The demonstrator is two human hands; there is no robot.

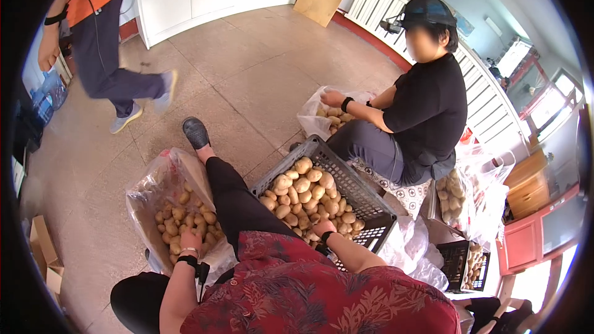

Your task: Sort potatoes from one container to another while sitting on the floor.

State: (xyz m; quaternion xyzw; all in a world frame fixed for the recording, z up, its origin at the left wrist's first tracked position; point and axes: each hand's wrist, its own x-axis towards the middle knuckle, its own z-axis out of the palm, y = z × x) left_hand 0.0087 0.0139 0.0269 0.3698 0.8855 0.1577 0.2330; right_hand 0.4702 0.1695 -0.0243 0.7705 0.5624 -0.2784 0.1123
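Note:
My left hand (190,240) reaches into a plastic-lined cardboard box (147,181) on the floor to the left. Its fingers touch the potatoes (178,213) there, and whether it grips one is hard to see. At the near side of a black plastic crate (369,189), my right hand (323,227) rests among a heap of potatoes (304,185). Those fingers are partly hidden, so a hold on a potato cannot be made out. My leg stretches between the box and the crate.
A seated co-worker (427,97) handles potatoes in a clear plastic bag (308,113) beyond the crate. Another person (100,51) walks at upper left. Bagged potatoes (450,195), crumpled plastic bags (408,246) and another black crate (452,260) stand at right. An open cardboard box (44,246) lies far left.

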